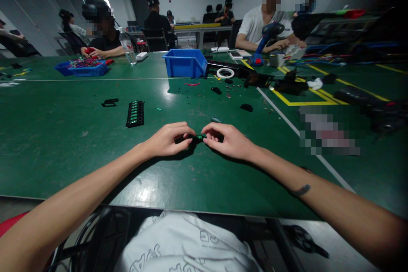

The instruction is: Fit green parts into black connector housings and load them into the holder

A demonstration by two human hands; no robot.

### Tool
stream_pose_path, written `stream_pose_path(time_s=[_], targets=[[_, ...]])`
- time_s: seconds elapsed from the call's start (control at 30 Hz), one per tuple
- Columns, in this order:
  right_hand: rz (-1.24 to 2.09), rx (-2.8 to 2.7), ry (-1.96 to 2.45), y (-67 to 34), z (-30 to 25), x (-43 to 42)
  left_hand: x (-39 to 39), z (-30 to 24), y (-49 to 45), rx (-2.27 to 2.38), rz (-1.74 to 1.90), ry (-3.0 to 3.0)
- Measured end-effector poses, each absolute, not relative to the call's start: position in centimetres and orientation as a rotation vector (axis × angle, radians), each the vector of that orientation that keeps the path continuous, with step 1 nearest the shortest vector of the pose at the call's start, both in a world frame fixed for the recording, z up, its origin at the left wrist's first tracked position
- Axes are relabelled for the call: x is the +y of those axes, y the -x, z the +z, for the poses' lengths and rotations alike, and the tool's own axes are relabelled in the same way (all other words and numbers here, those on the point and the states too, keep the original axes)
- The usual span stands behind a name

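Between my two hands, just above the green tabletop, is a small black part with a green circuit board (200, 137). My left hand (170, 138) pinches its left end between thumb and fingers. At the other end, my right hand (228, 139) has thumb and fingertips closed on it. Most of the part is hidden by my fingers. To the left lies a black tray with a row of small green boards (135, 114). A tiny green piece (159, 109) rests right of that tray. Behind my right hand is a small dark cylindrical object (216, 120).
A blue bin (185, 63) stands further back, near a white ring (225, 73) and scattered small parts. A black frame piece (110, 102) lies left. Blue trays of wires (87, 67), a water bottle (128, 49) and a power drill (266, 42) are by people seated across the table.
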State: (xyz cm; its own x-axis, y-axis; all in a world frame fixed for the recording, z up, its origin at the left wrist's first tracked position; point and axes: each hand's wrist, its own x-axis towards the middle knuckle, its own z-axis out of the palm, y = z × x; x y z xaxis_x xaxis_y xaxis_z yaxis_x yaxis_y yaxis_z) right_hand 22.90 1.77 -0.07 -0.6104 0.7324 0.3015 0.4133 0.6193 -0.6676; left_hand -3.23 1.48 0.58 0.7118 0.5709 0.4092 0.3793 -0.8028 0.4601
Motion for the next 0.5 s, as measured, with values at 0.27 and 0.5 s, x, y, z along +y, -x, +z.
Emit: stream_pose_path(time_s=[0.27,0.5], targets=[[0.711,-2.339,0.837,-22.84,0.0,1.8,1.47,0.6,3.21,0.728,0.701,-2.568],[0.717,-2.33,0.845,-22.9,-0.06,1.86,1.47,0.58,3.26,0.738,0.703,-2.565]])
